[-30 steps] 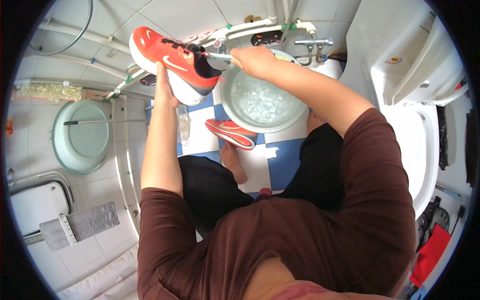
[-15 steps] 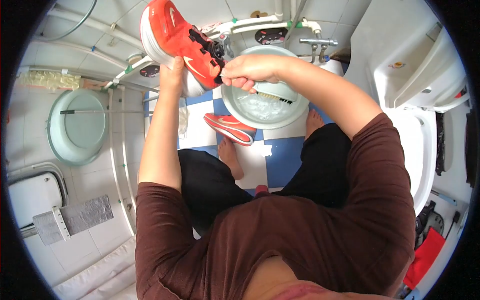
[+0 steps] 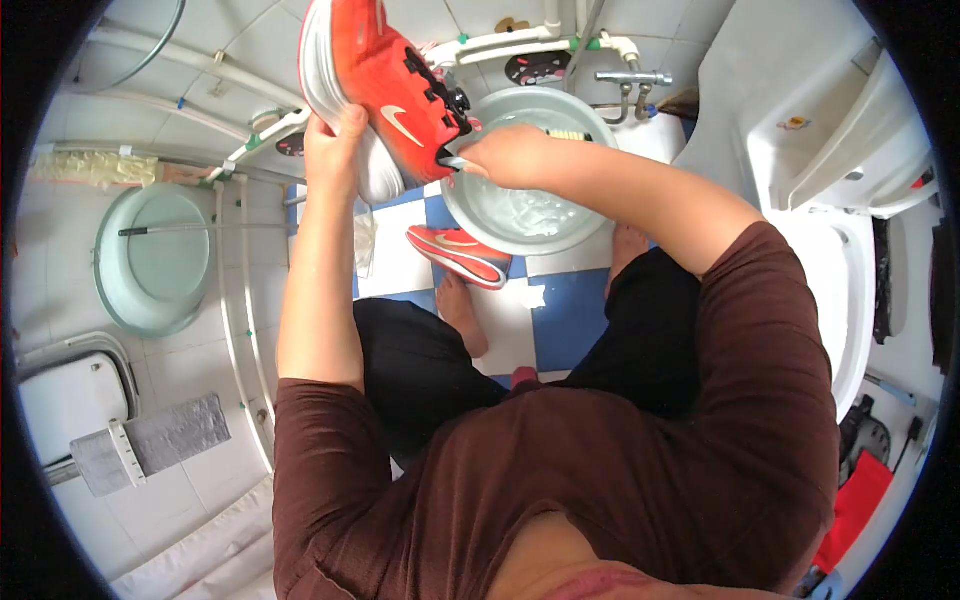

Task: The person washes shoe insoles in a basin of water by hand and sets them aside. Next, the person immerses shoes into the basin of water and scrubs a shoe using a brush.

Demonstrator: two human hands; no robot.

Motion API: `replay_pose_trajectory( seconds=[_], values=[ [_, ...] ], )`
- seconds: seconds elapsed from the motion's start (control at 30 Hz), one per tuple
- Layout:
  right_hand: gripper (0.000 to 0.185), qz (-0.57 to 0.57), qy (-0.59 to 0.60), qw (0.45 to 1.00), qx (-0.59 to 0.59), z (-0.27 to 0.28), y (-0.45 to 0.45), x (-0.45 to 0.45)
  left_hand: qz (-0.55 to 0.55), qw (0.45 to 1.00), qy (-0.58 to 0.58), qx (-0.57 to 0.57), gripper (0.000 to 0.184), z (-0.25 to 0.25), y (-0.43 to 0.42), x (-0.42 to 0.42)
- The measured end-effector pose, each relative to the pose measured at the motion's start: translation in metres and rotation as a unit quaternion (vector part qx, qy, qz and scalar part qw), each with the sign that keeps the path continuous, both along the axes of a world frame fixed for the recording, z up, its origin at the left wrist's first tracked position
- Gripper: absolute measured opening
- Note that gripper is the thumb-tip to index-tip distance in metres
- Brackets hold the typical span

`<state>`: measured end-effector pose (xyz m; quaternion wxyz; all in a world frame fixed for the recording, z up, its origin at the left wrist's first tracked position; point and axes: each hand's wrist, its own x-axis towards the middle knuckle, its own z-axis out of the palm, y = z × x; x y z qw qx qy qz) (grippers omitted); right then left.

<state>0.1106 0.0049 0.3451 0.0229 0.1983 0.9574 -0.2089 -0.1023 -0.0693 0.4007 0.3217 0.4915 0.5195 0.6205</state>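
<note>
My left hand [image 3: 334, 148] is closed around the white sole of an orange running shoe [image 3: 395, 115], which I hold up, tilted, with its heel toward the right. Black laces and a dark fastener show at its opening. My right hand [image 3: 508, 156] is closed on a scrub brush [image 3: 568, 134]; its pale handle end touches the shoe's heel collar, while the bristles show beyond my wrist, above the basin. My right fingers are mostly hidden. Below is a pale green basin [image 3: 590, 225] with water in it. The matching orange shoe [image 3: 458, 257] lies on the floor beside the basin.
A chrome tap [image 3: 633, 78] and white pipes [image 3: 510, 42] run along the wall ahead. Another pale green basin [image 3: 155, 260] leans at the left wall. A white sink or tub edge [image 3: 850, 300] is on the right. My bare feet stand on blue and white tiles.
The shoe has shifted slightly right and tilted. My right hand has turned, and the brush's bristle end has swung upward, away from me. The floor shoe has not moved.
</note>
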Motion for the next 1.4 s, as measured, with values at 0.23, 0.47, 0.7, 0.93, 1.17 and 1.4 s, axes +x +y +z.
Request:
replay_pose_trajectory(
  seconds=[0.23, 0.47, 0.7, 0.93, 1.17, 1.4],
  values=[
    [0.021, -0.075, 0.084, 0.980, 0.162, -0.027, 0.012, -0.004, -0.018, 0.978, -0.200, -0.058, 0.058, -0.010, 0.010, 0.002],
    [0.017, -0.167, 0.126, 0.963, 0.168, -0.031, 0.037, -0.010, -0.073, 0.938, -0.314, -0.129, 0.059, -0.017, 0.012, 0.021],
    [0.019, -0.213, 0.060, 0.975, 0.017, -0.002, 0.036, -0.018, -0.008, 0.973, -0.201, -0.115, 0.057, -0.046, 0.027, -0.009],
    [0.029, -0.086, 0.062, 0.927, -0.359, 0.017, 0.035, 0.003, -0.063, 0.971, -0.206, -0.106, 0.056, -0.036, 0.013, -0.020],
    [0.030, -0.001, -0.008, 0.898, -0.439, 0.019, 0.029, 0.004, -0.043, 0.992, -0.111, 0.032, 0.062, -0.036, 0.018, -0.005],
    [0.019, -0.058, 0.203, 0.751, -0.626, 0.037, 0.027, 0.004, -0.079, 0.992, -0.086, 0.054, 0.070, -0.037, 0.018, -0.002]
  ],
)
